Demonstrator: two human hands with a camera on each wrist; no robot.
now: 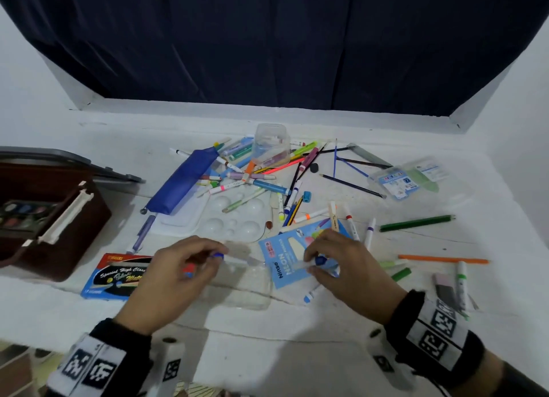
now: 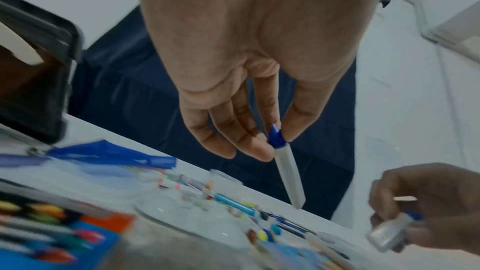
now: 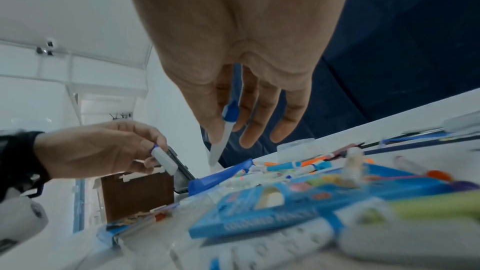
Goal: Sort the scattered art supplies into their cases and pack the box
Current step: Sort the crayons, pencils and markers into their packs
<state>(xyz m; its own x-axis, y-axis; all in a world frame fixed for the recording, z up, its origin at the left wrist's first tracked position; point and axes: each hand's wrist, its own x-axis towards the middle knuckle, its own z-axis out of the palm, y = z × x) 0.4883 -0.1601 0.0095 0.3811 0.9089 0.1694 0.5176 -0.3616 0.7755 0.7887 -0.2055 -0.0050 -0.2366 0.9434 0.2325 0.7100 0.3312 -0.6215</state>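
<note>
My left hand (image 1: 215,257) pinches a white marker with a blue end (image 2: 287,176) between thumb and fingers, tip pointing right; something red shows under its palm. My right hand (image 1: 313,263) pinches a second white marker with a blue band (image 3: 225,130). Both hands hover low over a clear flat plastic case (image 1: 240,289) at the table's front. Beneath the right hand lies a blue coloured-pencil packet (image 1: 285,257). A heap of markers, pencils and brushes (image 1: 267,177) lies further back.
A brown box (image 1: 68,233) holding a paint set stands at the left. A blue marker box (image 1: 116,275), blue pencil pouch (image 1: 184,180), white palette (image 1: 234,218), clear tub (image 1: 271,144) and clear case (image 1: 407,177) lie around. Loose markers (image 1: 416,223) are scattered at the right.
</note>
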